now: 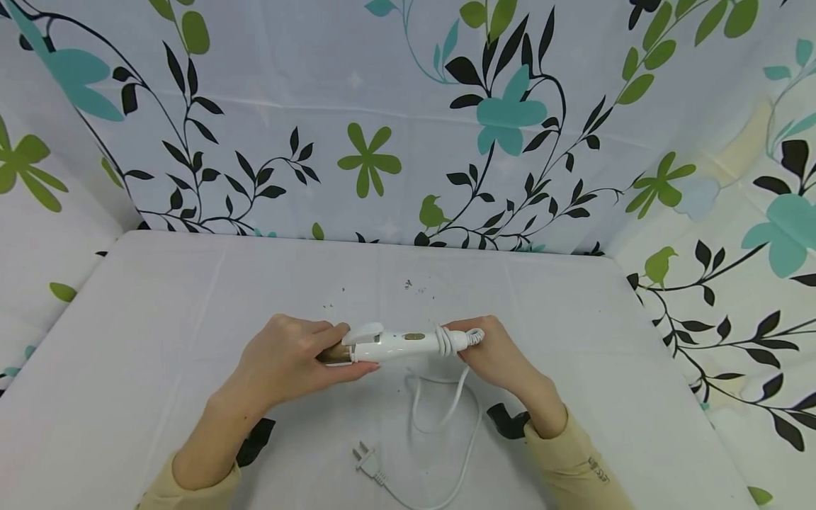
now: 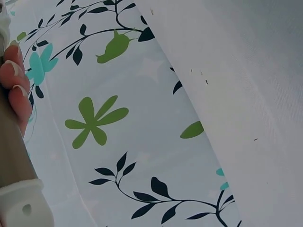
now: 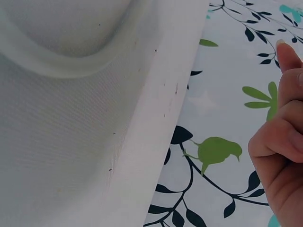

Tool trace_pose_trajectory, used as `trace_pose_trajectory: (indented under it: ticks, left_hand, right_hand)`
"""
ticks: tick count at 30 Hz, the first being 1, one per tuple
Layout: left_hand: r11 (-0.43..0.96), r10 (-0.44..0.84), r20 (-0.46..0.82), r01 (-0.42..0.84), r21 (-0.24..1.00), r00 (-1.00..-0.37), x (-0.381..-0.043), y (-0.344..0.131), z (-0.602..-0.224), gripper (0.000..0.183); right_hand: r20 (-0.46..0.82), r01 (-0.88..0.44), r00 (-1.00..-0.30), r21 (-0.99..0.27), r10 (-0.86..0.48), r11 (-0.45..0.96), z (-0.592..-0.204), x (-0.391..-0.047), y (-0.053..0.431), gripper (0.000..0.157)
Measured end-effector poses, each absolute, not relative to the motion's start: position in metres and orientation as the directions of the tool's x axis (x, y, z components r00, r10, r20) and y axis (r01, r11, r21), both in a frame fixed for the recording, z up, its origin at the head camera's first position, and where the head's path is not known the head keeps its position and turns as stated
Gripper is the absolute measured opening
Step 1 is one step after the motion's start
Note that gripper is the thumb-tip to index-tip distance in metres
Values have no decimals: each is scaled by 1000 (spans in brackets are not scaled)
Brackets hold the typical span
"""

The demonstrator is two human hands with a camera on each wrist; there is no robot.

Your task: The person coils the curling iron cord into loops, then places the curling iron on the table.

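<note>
A white curling iron [image 1: 398, 346] with a gold-brown barrel lies across between the hands in the head view, above the table. My left hand [image 1: 290, 358] grips it at the barrel end, thumb near the white clamp lever [image 1: 365, 331]. In the left wrist view the barrel [image 2: 14, 146] and some left fingertips show at the left edge. Several turns of white cord [image 1: 444, 341] wrap the handle's right end. My right hand [image 1: 494, 354] holds the cord beside that end; its curled fingers [image 3: 289, 106] show in the right wrist view, where their grip is cut off.
The loose cord loops down the white table [image 1: 159, 340] to a two-pin plug [image 1: 367, 460] near the front. Small dark specks [image 1: 409, 284] lie beyond the curling iron. Black straps [image 1: 508, 421] show by the wrists. Patterned cloth [image 1: 306, 85] hangs behind and at both sides.
</note>
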State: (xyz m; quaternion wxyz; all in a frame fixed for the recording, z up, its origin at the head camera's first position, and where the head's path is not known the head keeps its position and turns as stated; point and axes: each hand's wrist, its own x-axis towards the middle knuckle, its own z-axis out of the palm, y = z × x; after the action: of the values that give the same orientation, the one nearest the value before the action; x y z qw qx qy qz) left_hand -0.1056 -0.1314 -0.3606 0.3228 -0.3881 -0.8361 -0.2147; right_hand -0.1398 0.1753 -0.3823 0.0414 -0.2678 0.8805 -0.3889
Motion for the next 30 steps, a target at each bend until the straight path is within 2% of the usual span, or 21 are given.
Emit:
trace_pose_trajectory:
  ticks: [4,8,17,25,30]
  left_hand:
    - [644,485,700,755,118,-523,-105,-131,-361,62]
    - [682,433,685,710,176,-586,-104,-132,-361,61]
    - [751,348,566,584,308,-747,-105,-135,-361,57]
    - [811,297,387,445,380,-873,-105,-135,-361,54]
    - [829,279,345,407,385,-896,-104,-134,-361,56]
  right_hand:
    - [100,-399,-869,-720,-485,567,-381,-139,174,22]
    - [160,-470,-845,-677,-510,567,-382,-140,171,10]
    - [283,-603,-774,-600,-566,525,-381,-139,167,8]
    - [227,-636,-733,-565,-642,526,-382,-135,164,18]
    - [213,-647,-715,-563,-666,514,-378,-130,161,21]
